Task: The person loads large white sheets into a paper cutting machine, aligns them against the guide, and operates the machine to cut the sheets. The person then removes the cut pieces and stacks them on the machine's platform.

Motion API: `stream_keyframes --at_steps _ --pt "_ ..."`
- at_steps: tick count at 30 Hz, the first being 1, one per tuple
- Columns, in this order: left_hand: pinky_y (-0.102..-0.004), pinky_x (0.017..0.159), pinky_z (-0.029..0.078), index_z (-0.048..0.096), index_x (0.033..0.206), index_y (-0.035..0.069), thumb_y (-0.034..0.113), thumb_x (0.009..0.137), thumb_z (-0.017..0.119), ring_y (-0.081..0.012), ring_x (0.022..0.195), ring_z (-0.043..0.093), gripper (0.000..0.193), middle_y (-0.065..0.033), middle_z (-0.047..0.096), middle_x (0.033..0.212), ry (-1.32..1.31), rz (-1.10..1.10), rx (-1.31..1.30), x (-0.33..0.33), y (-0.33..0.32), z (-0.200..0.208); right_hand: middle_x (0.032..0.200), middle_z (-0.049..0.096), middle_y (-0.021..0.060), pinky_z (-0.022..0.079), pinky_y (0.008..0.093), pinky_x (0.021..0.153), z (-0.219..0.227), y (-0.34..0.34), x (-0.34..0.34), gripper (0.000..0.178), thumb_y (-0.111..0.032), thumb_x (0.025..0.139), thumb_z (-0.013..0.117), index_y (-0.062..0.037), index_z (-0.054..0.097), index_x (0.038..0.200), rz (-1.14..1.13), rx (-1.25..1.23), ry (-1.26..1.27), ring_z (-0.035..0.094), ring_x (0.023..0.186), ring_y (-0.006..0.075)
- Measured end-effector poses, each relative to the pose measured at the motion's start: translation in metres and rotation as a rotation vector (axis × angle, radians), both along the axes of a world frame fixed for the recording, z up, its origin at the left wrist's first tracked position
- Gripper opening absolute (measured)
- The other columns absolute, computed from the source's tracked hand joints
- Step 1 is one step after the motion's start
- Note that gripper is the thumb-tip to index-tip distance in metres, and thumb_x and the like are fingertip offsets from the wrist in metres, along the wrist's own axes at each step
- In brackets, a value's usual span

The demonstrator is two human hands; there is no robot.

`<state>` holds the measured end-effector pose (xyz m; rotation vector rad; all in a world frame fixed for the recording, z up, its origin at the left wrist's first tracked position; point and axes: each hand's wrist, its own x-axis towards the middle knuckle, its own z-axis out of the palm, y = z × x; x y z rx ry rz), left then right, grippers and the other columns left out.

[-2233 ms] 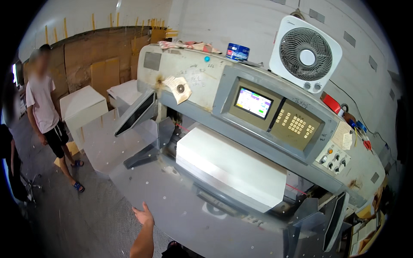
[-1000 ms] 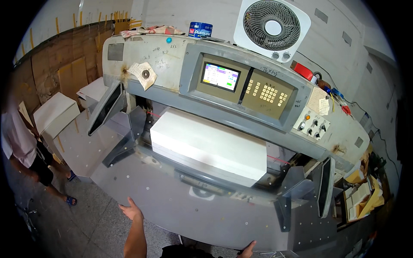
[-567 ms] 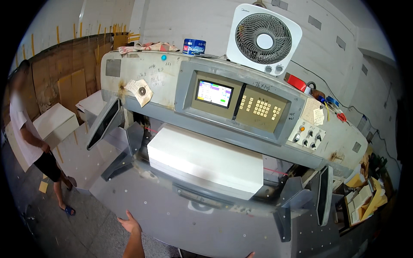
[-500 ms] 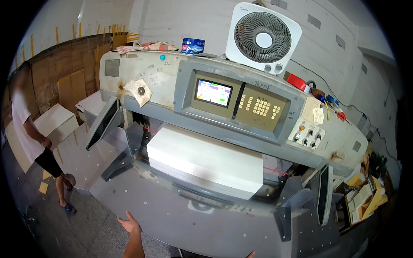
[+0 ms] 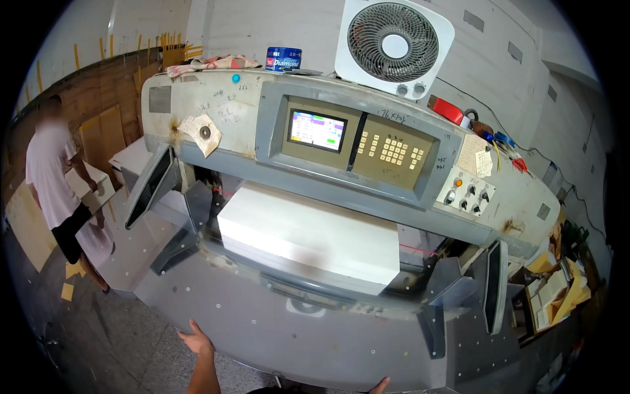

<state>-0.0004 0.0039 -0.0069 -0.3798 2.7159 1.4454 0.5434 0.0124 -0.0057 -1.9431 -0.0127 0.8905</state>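
At the front left edge of the grey machine table (image 5: pixel 275 341), my left hand (image 5: pixel 197 340) has its fingers apart and nothing in it. It is at the rim, but whether it presses on the metal I cannot tell. Of my right hand (image 5: pixel 379 386), only a finger or thumb shows at the table's front edge; the rest is cut off by the lower border. Farther back, a thick white stack of paper (image 5: pixel 308 226) lies under the front beam of a large paper cutting machine (image 5: pixel 230 151). A red light line shows on both sides of the stack.
A lit screen (image 5: pixel 316 130) and a keypad (image 5: pixel 394 150) sit in the machine's front. On top stand a white box fan (image 5: pixel 394 49), a blue tin (image 5: pixel 283 59) and a cloth (image 5: pixel 213 64). At the left, a person (image 5: pixel 56 164) stands by stacked white paper. Side guards (image 5: pixel 495 289) flank the table.
The person at the left has turned and leaned toward the paper stack there. My view has shifted slightly. Slightly more of my right hand shows; my left hand stays at the table edge.
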Motion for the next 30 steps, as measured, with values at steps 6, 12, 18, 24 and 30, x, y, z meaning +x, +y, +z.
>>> stream_keyframes --at_steps 6,12,18,24,30 --pt "-0.0482 0.087 0.052 0.03 0.148 0.0 0.064 0.086 0.059 -0.0397 0.105 0.063 0.094 -0.0259 0.058 0.124 0.048 0.016 0.013 0.003 0.001 0.007 0.1 0.066 0.0159 0.049 0.0443 0.08 -0.001 0.003 0.0 0.09 -0.075 0.076 0.064 0.0088 0.066 0.107 -0.02 0.018 0.015 0.056 0.084 0.0261" --pt "-0.0478 0.089 0.051 0.036 0.145 -0.002 0.061 0.086 0.061 -0.0396 0.106 0.063 0.09 -0.0259 0.061 0.122 0.075 -0.005 -0.052 0.007 0.0 0.005 0.086 0.063 0.0116 0.047 0.0434 0.068 -0.002 -0.003 0.003 0.083 -0.074 0.074 0.068 0.0061 0.067 0.097 -0.04 0.093 -0.024 0.053 0.073 0.023" --pt "-0.0475 0.087 0.052 0.039 0.142 -0.002 0.061 0.086 0.061 -0.0398 0.103 0.065 0.087 -0.0228 0.064 0.12 0.036 -0.013 -0.053 -0.001 -0.004 -0.002 0.072 0.057 0.008 0.044 0.042 0.058 -0.023 -0.005 0.011 0.077 -0.073 0.072 0.07 0.0027 0.066 0.086 -0.034 0.009 -0.039 0.049 0.063 0.0218" --pt "-0.0462 0.085 0.054 0.039 0.143 -0.002 0.061 0.088 0.059 -0.0384 0.102 0.066 0.086 -0.0219 0.065 0.118 0.046 0.002 -0.103 0.001 -0.004 0.005 0.066 0.053 0.0062 0.039 0.0401 0.052 -0.025 -0.003 0.008 0.074 -0.074 0.071 0.071 -0.0007 0.063 0.077 -0.08 -0.035 -0.032 0.045 0.058 0.0199" --pt "-0.0461 0.086 0.054 0.036 0.143 -0.006 0.066 0.086 0.058 -0.0385 0.101 0.066 0.094 -0.0244 0.064 0.117 0.008 -0.036 -0.075 0.009 0.0 0.021 0.064 0.05 0.0046 0.036 0.0391 0.049 -0.029 0.001 0.014 0.072 -0.073 0.071 0.071 -0.0023 0.061 0.072 -0.114 -0.062 -0.044 0.041 0.055 0.0179"
